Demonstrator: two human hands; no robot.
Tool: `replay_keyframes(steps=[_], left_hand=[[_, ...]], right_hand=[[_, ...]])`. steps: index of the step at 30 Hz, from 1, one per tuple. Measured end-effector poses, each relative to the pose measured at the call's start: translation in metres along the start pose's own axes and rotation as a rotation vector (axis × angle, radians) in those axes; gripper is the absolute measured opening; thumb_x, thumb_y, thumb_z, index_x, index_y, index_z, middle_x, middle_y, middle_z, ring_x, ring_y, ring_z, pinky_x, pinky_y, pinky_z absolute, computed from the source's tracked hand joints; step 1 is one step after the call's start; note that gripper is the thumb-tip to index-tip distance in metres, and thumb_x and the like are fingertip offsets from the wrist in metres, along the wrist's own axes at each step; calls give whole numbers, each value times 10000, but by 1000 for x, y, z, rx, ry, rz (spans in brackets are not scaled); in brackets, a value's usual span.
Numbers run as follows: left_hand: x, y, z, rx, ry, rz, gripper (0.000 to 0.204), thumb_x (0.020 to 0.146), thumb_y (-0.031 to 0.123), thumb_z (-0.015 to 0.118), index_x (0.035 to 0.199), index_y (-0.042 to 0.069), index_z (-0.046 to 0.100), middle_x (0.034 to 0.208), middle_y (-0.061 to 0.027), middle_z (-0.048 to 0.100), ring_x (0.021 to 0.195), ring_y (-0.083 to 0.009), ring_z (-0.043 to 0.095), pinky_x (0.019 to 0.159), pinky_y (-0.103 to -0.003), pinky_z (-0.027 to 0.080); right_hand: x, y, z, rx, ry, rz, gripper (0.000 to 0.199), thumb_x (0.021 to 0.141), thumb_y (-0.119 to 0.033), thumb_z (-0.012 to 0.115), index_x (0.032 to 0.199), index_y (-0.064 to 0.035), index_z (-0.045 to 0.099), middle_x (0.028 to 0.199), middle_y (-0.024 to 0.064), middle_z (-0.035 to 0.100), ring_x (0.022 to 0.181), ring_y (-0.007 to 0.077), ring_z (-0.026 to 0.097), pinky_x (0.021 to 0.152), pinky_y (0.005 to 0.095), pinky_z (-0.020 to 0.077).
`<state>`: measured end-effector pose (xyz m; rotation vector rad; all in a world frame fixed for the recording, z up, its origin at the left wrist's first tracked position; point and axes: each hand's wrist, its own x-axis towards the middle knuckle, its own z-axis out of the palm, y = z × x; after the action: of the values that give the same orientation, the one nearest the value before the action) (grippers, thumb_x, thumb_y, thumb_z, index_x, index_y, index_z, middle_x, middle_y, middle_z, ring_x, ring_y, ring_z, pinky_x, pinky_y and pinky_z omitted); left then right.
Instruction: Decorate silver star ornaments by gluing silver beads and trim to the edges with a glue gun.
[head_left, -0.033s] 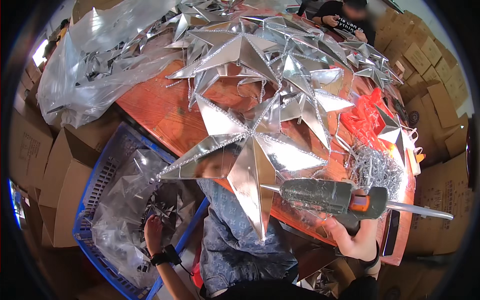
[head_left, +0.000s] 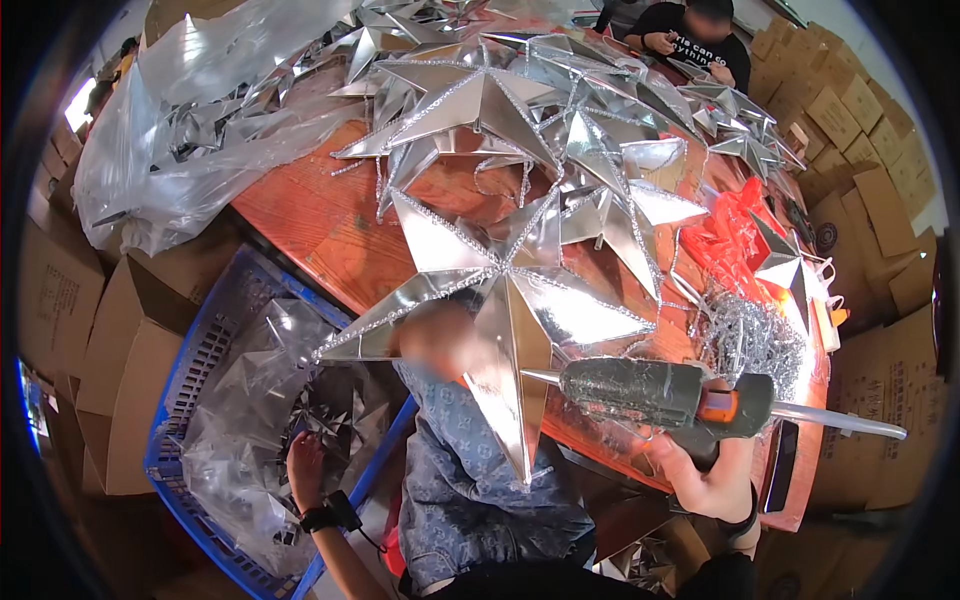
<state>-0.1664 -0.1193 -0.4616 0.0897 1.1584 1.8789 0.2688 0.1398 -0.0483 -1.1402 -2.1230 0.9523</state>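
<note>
My right hand (head_left: pixel 705 475) grips a dark green glue gun (head_left: pixel 630 390) with an orange trigger. A pale glue stick (head_left: pixel 840 420) sticks out of its rear. The nozzle points left, close to the lower point of a large shiny silver star (head_left: pixel 510 330). Beaded silver trim runs along some of this star's ridges, and its lower point reaches past the table's near edge. Down in the blue basket (head_left: pixel 190 390), my left hand (head_left: pixel 306 468) has its fingers drawn together at the edge of a silver star (head_left: pixel 335 408) among plastic wrapping; the fingertips are partly hidden.
More trimmed stars (head_left: pixel 480 105) cover the far side of the red-brown table (head_left: pixel 300 230). A clear plastic bag (head_left: pixel 130 170) lies at the left, a red bag (head_left: pixel 725 235) and tangled silver trim (head_left: pixel 750 335) at the right. Cartons (head_left: pixel 840 115) surround the area; another person (head_left: pixel 695 45) sits opposite.
</note>
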Motion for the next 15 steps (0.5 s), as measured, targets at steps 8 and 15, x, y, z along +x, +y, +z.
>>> replay_keyframes(steps=[8, 15], left_hand=[[0, -15, -21, -52, 71, -13, 344, 890, 336, 506, 1145, 107, 531, 1054, -4, 577, 944, -148, 565, 769, -273, 449], [5, -27, -3, -70, 56, -41, 347, 893, 343, 502, 1145, 105, 527, 1051, -1, 573, 894, -137, 556, 771, -277, 447]], right_hand=[[3, 0, 2, 35, 10, 117, 444, 679, -68, 715, 1050, 13, 487, 955, 139, 544, 818, 250, 576, 718, 344, 458], [0, 0, 0, -46, -5, 97, 513, 692, -75, 712, 1107, 28, 428, 975, 139, 529, 849, 241, 569, 735, 340, 458]])
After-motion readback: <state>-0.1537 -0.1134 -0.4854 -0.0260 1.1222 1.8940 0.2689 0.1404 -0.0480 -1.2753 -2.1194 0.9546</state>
